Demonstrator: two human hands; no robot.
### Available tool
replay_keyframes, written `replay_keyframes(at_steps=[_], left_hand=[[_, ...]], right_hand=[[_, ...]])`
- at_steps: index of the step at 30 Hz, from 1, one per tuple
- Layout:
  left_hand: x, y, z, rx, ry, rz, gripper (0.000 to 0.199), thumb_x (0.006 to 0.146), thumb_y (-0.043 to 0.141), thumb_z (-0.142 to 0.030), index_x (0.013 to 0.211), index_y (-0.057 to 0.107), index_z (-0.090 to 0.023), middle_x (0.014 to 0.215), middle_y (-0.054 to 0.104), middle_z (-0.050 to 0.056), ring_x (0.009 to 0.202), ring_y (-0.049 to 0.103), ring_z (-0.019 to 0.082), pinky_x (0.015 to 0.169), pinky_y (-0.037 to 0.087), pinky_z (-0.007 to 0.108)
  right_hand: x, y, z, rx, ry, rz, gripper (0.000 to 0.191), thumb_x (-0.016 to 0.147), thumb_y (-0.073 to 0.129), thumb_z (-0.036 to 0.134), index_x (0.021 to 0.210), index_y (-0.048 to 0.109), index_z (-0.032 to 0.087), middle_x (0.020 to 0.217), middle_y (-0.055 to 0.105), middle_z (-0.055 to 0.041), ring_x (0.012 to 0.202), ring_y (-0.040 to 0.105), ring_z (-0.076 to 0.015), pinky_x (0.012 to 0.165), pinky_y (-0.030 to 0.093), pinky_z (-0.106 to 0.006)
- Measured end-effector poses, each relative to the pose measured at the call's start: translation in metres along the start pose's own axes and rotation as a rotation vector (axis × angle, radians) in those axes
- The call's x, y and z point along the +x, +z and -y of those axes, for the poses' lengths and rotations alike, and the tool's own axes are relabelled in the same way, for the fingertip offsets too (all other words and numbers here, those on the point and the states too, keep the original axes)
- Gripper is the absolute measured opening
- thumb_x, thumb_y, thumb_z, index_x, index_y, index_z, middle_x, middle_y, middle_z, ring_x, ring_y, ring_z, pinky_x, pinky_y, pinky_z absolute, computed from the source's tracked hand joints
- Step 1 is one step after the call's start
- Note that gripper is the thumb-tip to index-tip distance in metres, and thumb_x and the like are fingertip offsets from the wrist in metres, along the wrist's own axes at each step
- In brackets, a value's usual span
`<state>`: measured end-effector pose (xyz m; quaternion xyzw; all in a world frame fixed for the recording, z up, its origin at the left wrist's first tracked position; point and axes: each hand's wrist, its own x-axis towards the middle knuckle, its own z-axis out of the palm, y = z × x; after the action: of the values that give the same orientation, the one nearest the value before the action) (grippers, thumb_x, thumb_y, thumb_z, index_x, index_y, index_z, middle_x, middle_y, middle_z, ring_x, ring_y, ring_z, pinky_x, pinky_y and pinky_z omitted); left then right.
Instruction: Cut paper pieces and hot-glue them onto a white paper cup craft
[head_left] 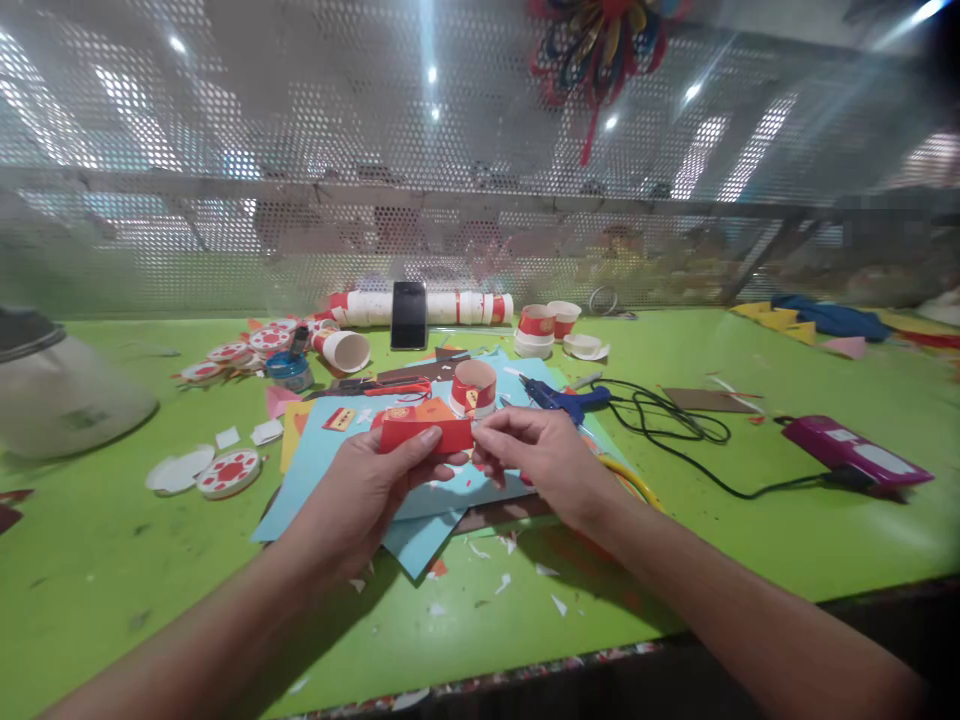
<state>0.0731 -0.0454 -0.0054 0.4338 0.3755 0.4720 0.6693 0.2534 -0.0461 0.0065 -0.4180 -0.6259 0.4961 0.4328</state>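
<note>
Centrally, left hand (angled inward) pinching red strip, right hand curled

A bright green table spreads beneath and around the left hand and the right hand, its speckled edge nearer the camera than both. Well beyond them stands a grey perforated screen, crossed by a horizontal rail. High above the hands, white light spots glare; blurred shapes show through the holes.
</note>
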Motion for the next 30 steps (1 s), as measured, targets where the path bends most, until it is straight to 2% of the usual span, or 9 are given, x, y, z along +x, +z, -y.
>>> replay_keyframes(at_steps=[2, 6, 8, 12, 16, 18, 21, 25, 30], left_hand=[[0.0, -0.001, -0.002, -0.026, 0.004, -0.075, 0.014, 0.077, 0.07, -0.021, 0.085, 0.071, -0.009, 0.084, 0.073, 0.009, 0.074, 0.068, 0.016, 0.067, 0.056, 0.022], [0.0, -0.006, -0.004, -0.083, 0.052, -0.176, 0.009, 0.077, 0.069, -0.017, 0.083, 0.07, -0.009, 0.087, 0.074, 0.009, 0.08, 0.071, 0.021, 0.067, 0.058, 0.024], [-0.001, -0.008, -0.003, -0.101, 0.065, -0.189, 0.009, 0.079, 0.067, -0.015, 0.083, 0.069, -0.009, 0.086, 0.074, 0.01, 0.079, 0.071, 0.02, 0.067, 0.059, 0.024], [-0.004, -0.008, -0.004, -0.111, 0.062, -0.173, 0.008, 0.081, 0.063, -0.012, 0.084, 0.067, -0.007, 0.083, 0.074, 0.012, 0.074, 0.071, 0.018, 0.068, 0.059, 0.023], [-0.006, -0.008, -0.005, -0.122, 0.086, -0.139, 0.01, 0.08, 0.064, -0.014, 0.087, 0.066, -0.007, 0.087, 0.074, 0.013, 0.079, 0.071, 0.018, 0.074, 0.058, 0.025], [-0.006, -0.009, -0.005, -0.12, 0.084, -0.122, 0.011, 0.081, 0.063, -0.014, 0.089, 0.066, -0.008, 0.09, 0.074, 0.013, 0.079, 0.071, 0.018, 0.074, 0.058, 0.025], [-0.007, -0.01, -0.005, -0.139, 0.07, -0.086, 0.011, 0.084, 0.06, -0.015, 0.09, 0.065, -0.009, 0.093, 0.073, 0.014, 0.081, 0.071, 0.018, 0.073, 0.057, 0.024], [-0.008, -0.01, -0.005, -0.182, 0.016, -0.072, 0.013, 0.086, 0.056, -0.017, 0.091, 0.064, -0.008, 0.091, 0.073, 0.014, 0.083, 0.07, 0.019, 0.077, 0.057, 0.027], [-0.009, -0.011, -0.007, -0.255, 0.045, -0.104, 0.012, 0.086, 0.056, -0.018, 0.084, 0.063, -0.009, 0.092, 0.072, 0.012, 0.091, 0.069, 0.021, 0.085, 0.056, 0.033]], right_hand=[[-0.004, -0.018, 0.005, -0.281, -0.007, 0.025, 0.028, 0.086, 0.054, 0.039, 0.076, 0.063, 0.014, 0.065, 0.059, -0.0002, 0.057, 0.053, -0.011, 0.056, 0.042, -0.025], [-0.026, -0.064, 0.0, -1.186, -0.157, 0.046, 0.023, 0.087, 0.051, 0.03, 0.086, 0.067, 0.015, 0.084, 0.062, -0.0095, 0.083, 0.054, -0.0235, 0.072, 0.04, -0.036], [-0.041, -0.079, -0.008, -1.427, -0.092, 0.133, 0.023, 0.087, 0.051, 0.032, 0.092, 0.066, 0.016, 0.084, 0.059, -0.0101, 0.082, 0.053, -0.0256, 0.068, 0.039, -0.036], [-0.056, -0.085, -0.02, -1.466, 0.02, 0.271, 0.034, 0.086, 0.042, 0.019, 0.116, 0.056, 0.022, 0.089, 0.057, -0.0084, 0.075, 0.055, -0.0219, 0.062, 0.036, -0.031], [-0.051, -0.08, -0.02, -1.397, 0.176, 0.264, 0.064, 0.074, 0.048, 0.014, 0.135, 0.039, 0.028, 0.097, 0.058, -0.0096, 0.081, 0.059, -0.0246, 0.062, 0.034, -0.029], [-0.047, -0.079, -0.019, -1.315, 0.261, 0.227, 0.071, 0.069, 0.051, 0.014, 0.137, 0.037, 0.028, 0.1, 0.06, -0.0099, 0.086, 0.059, -0.0262, 0.063, 0.036, -0.029], [-0.042, -0.081, -0.022, -1.227, 0.344, 0.161, 0.066, 0.066, 0.054, 0.017, 0.131, 0.044, 0.025, 0.103, 0.064, -0.0102, 0.087, 0.06, -0.0264, 0.064, 0.037, -0.029], [-0.037, -0.087, -0.026, -1.191, 0.401, 0.067, 0.042, 0.075, 0.051, 0.026, 0.116, 0.055, 0.021, 0.093, 0.068, -0.0098, 0.078, 0.061, -0.0251, 0.06, 0.038, -0.029], [-0.052, -0.097, -0.009, -1.104, 0.428, -0.007, 0.031, 0.074, 0.052, 0.027, 0.104, 0.059, 0.02, 0.077, 0.067, -0.0067, 0.067, 0.059, -0.0237, 0.061, 0.042, -0.032]])
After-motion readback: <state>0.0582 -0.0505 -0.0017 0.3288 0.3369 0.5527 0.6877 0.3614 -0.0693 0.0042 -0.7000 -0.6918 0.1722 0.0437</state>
